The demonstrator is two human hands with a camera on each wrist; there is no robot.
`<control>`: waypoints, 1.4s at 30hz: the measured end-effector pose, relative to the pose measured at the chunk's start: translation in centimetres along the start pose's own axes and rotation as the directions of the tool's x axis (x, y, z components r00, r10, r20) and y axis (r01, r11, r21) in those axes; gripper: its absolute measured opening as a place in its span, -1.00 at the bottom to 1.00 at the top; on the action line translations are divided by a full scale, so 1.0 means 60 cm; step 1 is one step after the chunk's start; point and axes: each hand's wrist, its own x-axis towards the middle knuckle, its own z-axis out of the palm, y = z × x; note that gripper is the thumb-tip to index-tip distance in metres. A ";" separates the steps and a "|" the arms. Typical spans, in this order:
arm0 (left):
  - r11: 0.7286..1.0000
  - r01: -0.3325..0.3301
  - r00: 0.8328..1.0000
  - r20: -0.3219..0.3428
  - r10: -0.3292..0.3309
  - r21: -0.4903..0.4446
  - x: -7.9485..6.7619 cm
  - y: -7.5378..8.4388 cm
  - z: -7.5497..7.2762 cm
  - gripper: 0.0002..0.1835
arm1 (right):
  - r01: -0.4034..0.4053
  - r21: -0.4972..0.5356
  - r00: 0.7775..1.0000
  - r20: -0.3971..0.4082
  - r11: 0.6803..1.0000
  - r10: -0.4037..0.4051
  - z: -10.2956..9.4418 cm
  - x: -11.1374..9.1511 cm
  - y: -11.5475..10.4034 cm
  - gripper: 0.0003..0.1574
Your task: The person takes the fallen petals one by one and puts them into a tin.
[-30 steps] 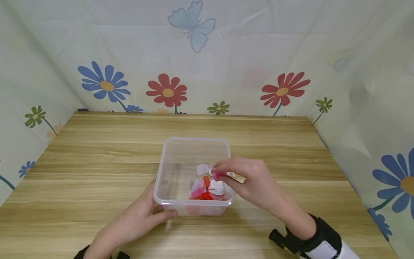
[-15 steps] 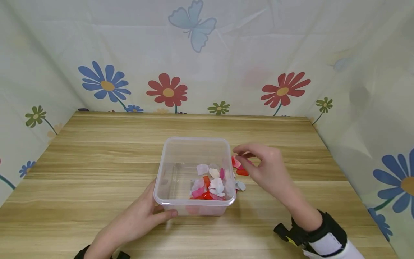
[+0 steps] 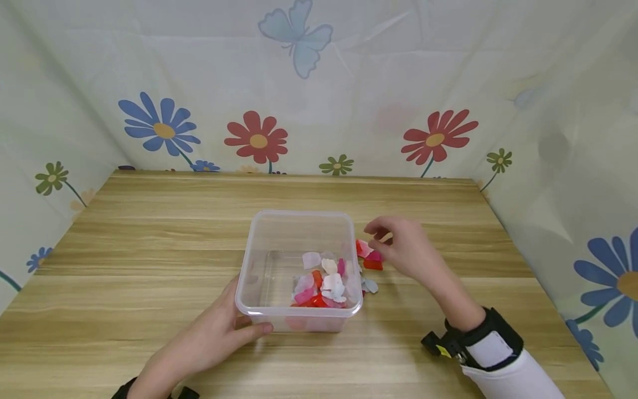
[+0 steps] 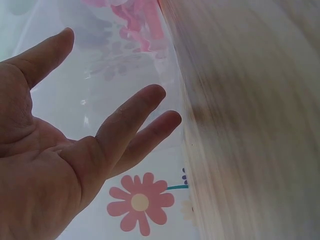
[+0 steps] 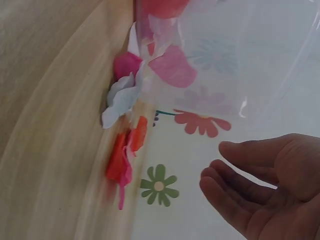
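A clear plastic box (image 3: 299,312) stands on the wooden table. Thin petals (image 3: 333,286) in white, pink and orange-red lie in its right half. My left hand (image 3: 214,335) rests against the box's near left corner, thumb along the front wall. In the left wrist view its fingers (image 4: 130,117) are spread and fairly straight beside the clear wall. To the right of the box, my right hand (image 3: 406,246) hovers with loosely bent fingers and nothing between them. Just below its fingertips is a small heap of red and pink petals (image 3: 372,265). Pale bluish petals (image 3: 370,285) lie nearer the front.
The wooden tabletop (image 3: 164,238) reaches back to a pale cloth (image 3: 359,83) printed with flowers and a butterfly. The same kind of cloth hangs on both sides. A black wrist strap with a camera (image 3: 438,344) sits on the right forearm.
One second ago my right hand pinched a pink petal over the box. It let go there and moved right, to above the heap outside. My left hand and the box have hardly moved.
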 end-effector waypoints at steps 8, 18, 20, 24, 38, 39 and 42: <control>1.000 0.003 1.000 -0.003 -0.003 0.012 0.000 0.002 -0.001 0.04 | -0.090 -0.040 0.983 0.157 0.995 0.096 0.018 0.025 0.021 -0.76; 0.999 0.041 0.999 -0.009 -0.041 -0.003 0.000 0.001 -0.001 0.06 | -0.070 -0.093 0.965 0.244 0.993 0.091 0.041 0.049 0.018 -0.80; 0.999 0.052 0.999 -0.010 -0.052 -0.006 0.001 0.001 0.000 0.07 | -0.059 -0.106 0.964 0.252 0.993 0.084 0.047 0.052 0.018 -0.79; 0.998 0.055 0.998 -0.013 -0.055 0.015 0.000 0.001 0.000 0.07 | -0.045 -0.134 0.961 0.265 0.990 0.079 0.057 0.058 0.021 -0.82; 0.999 0.021 1.000 -0.014 -0.021 0.042 -0.001 0.001 -0.002 0.04 | -0.005 -0.215 0.956 0.286 0.977 0.068 0.084 0.063 0.030 -0.85; 0.999 0.025 1.000 -0.014 -0.024 0.037 0.000 0.001 -0.001 0.04 | -0.004 -0.214 0.956 0.286 0.977 0.067 0.084 0.064 0.030 -0.85; 0.999 0.032 0.999 -0.014 -0.032 0.021 0.001 0.001 -0.001 0.05 | 0.009 -0.212 0.957 0.286 0.977 0.053 0.083 0.063 0.032 -0.87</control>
